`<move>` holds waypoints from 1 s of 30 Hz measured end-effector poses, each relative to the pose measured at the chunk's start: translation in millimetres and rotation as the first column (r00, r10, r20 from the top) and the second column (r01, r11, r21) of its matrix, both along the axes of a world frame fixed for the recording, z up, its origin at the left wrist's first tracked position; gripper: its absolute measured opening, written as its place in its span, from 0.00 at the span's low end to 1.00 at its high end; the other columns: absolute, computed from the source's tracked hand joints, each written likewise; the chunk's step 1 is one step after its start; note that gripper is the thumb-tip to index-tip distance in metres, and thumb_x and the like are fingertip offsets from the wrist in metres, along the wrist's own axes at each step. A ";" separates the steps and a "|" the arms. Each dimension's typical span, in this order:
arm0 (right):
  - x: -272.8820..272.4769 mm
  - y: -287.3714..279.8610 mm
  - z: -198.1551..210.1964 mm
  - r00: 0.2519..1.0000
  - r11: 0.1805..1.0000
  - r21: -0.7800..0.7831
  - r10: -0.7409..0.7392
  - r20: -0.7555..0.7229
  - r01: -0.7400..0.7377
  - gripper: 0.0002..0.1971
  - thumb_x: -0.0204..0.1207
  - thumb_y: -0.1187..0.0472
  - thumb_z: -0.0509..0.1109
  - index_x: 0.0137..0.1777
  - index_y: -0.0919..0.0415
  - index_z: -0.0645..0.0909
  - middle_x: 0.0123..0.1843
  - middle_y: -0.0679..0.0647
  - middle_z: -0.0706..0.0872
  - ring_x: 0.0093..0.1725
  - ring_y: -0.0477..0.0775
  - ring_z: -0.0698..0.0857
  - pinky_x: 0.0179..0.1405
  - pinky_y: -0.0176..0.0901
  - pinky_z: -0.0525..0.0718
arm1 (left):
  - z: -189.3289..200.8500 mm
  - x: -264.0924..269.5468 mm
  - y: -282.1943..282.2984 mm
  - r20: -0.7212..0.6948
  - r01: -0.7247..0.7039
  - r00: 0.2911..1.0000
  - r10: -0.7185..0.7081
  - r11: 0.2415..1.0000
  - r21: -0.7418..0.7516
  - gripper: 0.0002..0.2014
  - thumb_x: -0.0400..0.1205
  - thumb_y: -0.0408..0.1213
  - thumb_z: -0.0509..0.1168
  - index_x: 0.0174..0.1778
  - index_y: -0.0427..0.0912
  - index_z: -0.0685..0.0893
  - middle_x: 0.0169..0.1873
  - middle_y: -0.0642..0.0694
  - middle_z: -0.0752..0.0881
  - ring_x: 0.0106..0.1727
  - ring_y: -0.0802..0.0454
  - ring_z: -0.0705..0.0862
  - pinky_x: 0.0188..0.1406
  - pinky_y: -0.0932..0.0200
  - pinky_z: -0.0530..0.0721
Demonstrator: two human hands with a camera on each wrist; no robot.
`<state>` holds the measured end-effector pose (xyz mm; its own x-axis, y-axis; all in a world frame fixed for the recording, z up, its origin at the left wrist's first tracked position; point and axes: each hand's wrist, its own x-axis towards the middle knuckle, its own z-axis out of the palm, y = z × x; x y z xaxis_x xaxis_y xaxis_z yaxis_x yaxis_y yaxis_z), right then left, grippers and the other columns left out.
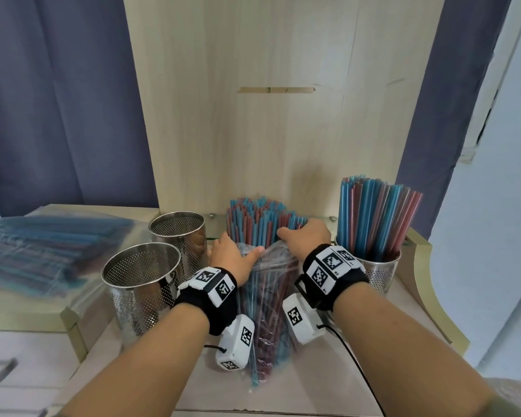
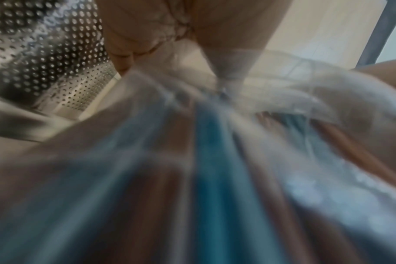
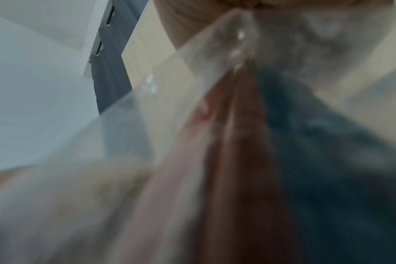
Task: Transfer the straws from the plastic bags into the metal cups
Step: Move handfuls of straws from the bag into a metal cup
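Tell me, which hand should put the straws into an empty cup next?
Probably the left hand. Both hands grip the plastic bag, but the two empty metal cups stand right beside the left one. The cup by the right hand is already full.

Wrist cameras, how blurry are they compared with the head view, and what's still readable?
Head view: mostly sharp, hands on the plastic bag clear; the bagged straws at far left smear.
Left wrist view: heavily blurred, only the perforated metal cup reads well.
Right wrist view: blurriest, just red and dark streaks behind hazy plastic.
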<state>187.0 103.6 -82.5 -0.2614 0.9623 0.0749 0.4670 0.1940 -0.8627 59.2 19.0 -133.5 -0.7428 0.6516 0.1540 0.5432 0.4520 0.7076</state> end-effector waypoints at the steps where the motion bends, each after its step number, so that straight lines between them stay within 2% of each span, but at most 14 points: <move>1: -0.1 0.6 0.9 1.000 1.000 -0.002 0.004 -0.011 -0.004 0.15 0.75 0.55 0.75 0.36 0.62 0.73 0.31 0.54 0.76 0.28 0.51 0.74 0.22 0.40 0.70 | 0.8 0.8 -0.7 -0.001 -0.001 1.000 0.001 1.000 0.008 0.44 0.73 0.64 0.69 0.78 0.37 0.67 0.74 0.37 0.74 0.76 0.37 0.70 0.75 0.40 0.71; 3: -1.1 0.8 3.9 1.000 1.000 -0.016 0.017 -0.024 -0.018 0.14 0.76 0.55 0.73 0.39 0.62 0.73 0.31 0.53 0.75 0.27 0.52 0.74 0.23 0.40 0.69 | 1.7 2.7 -1.7 -0.003 -0.002 1.000 0.002 1.000 0.020 0.44 0.75 0.62 0.69 0.78 0.36 0.66 0.74 0.37 0.74 0.76 0.37 0.70 0.75 0.41 0.70; 7: -6.2 1.4 13.6 0.999 0.998 -0.046 0.035 0.025 -0.033 0.18 0.80 0.55 0.69 0.33 0.61 0.68 0.30 0.54 0.74 0.27 0.51 0.73 0.27 0.42 0.74 | 4.3 7.5 -3.4 -0.031 -0.008 0.999 0.008 1.000 0.007 0.43 0.76 0.60 0.68 0.79 0.35 0.64 0.75 0.36 0.72 0.77 0.37 0.68 0.77 0.41 0.67; 11: -12.4 4.6 22.3 0.991 0.997 -0.026 0.072 0.117 -0.069 0.18 0.83 0.53 0.65 0.34 0.61 0.67 0.28 0.54 0.72 0.24 0.52 0.71 0.20 0.40 0.67 | 4.5 7.7 -2.8 -0.031 -0.017 0.999 0.017 1.000 -0.017 0.43 0.77 0.61 0.68 0.79 0.35 0.64 0.76 0.36 0.72 0.77 0.37 0.68 0.77 0.41 0.67; 14: -18.1 6.9 29.7 0.997 0.998 0.012 0.069 0.021 -0.069 0.12 0.83 0.54 0.65 0.44 0.64 0.74 0.33 0.56 0.79 0.28 0.56 0.76 0.23 0.41 0.69 | 2.6 5.6 -0.6 -0.028 -0.022 0.999 0.021 1.000 -0.012 0.43 0.76 0.61 0.69 0.78 0.36 0.66 0.74 0.36 0.74 0.76 0.37 0.70 0.76 0.41 0.68; 16: -21.9 7.5 35.1 0.996 0.998 0.043 0.046 -0.081 -0.042 0.13 0.82 0.56 0.65 0.52 0.68 0.78 0.43 0.61 0.87 0.36 0.60 0.84 0.29 0.43 0.78 | 1.4 4.4 0.9 -0.035 -0.021 0.999 0.021 1.000 -0.013 0.43 0.75 0.62 0.69 0.78 0.36 0.67 0.73 0.37 0.75 0.75 0.38 0.71 0.76 0.41 0.69; 18: -24.0 8.8 41.5 0.987 0.998 0.068 0.030 -0.159 -0.019 0.13 0.82 0.58 0.65 0.56 0.69 0.76 0.46 0.63 0.88 0.43 0.61 0.87 0.38 0.48 0.83 | 1.5 3.8 0.7 -0.037 -0.019 0.999 0.018 1.000 -0.010 0.43 0.75 0.62 0.69 0.78 0.37 0.66 0.74 0.37 0.75 0.75 0.38 0.71 0.76 0.41 0.69; 19: -24.0 9.3 45.1 0.983 0.996 0.085 0.023 -0.183 -0.008 0.12 0.82 0.58 0.65 0.55 0.68 0.74 0.43 0.60 0.85 0.40 0.59 0.85 0.39 0.48 0.81 | 1.8 4.2 0.3 -0.039 -0.016 0.999 0.016 1.000 -0.012 0.43 0.75 0.62 0.69 0.79 0.36 0.66 0.74 0.37 0.74 0.76 0.38 0.71 0.76 0.41 0.69; 22: -23.5 13.2 54.8 0.976 0.989 0.145 -0.004 -0.219 0.037 0.09 0.83 0.59 0.65 0.52 0.65 0.70 0.35 0.53 0.73 0.32 0.52 0.74 0.34 0.45 0.72 | 2.0 4.8 -0.5 -0.051 -0.012 0.999 0.011 1.000 -0.015 0.43 0.76 0.61 0.69 0.79 0.37 0.65 0.74 0.37 0.73 0.76 0.38 0.70 0.77 0.41 0.68; 25: -25.5 13.8 62.3 0.964 0.980 0.189 -0.002 -0.267 0.054 0.08 0.83 0.60 0.64 0.51 0.64 0.69 0.35 0.52 0.71 0.30 0.49 0.72 0.23 0.43 0.67 | 0.9 4.8 0.2 -0.069 -0.012 0.998 0.011 1.000 -0.016 0.42 0.76 0.61 0.68 0.78 0.37 0.66 0.73 0.38 0.75 0.74 0.39 0.72 0.76 0.42 0.69; 30: -31.2 10.0 78.1 0.934 0.947 0.307 0.025 -0.357 0.092 0.08 0.83 0.61 0.63 0.51 0.63 0.65 0.34 0.51 0.71 0.29 0.50 0.72 0.22 0.41 0.65 | 0.6 6.1 0.0 -0.080 -0.024 0.997 0.024 1.000 0.002 0.41 0.77 0.60 0.68 0.79 0.37 0.66 0.73 0.38 0.75 0.75 0.40 0.72 0.76 0.43 0.68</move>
